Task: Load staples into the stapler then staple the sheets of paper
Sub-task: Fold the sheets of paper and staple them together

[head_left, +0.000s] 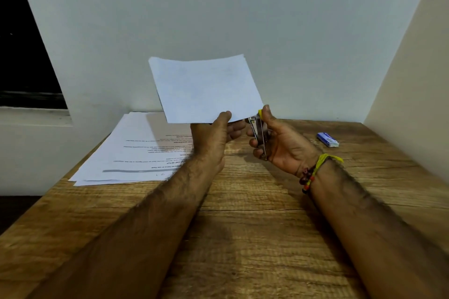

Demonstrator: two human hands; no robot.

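Note:
My left hand (213,136) pinches the near edge of a set of white sheets of paper (206,87) and holds them up above the wooden table (243,238). My right hand (279,143) grips a small metal stapler (258,133) with a yellow tip, upright, its jaws at the sheets' lower right corner. Whether the jaws are closed on the paper is hard to tell. A small blue box of staples (327,139) lies on the table to the right of my right hand.
A stack of printed sheets (136,150) lies on the table's far left, overhanging the edge slightly. A white wall stands close behind the table and another on the right. A dark window opening (24,56) is at the left.

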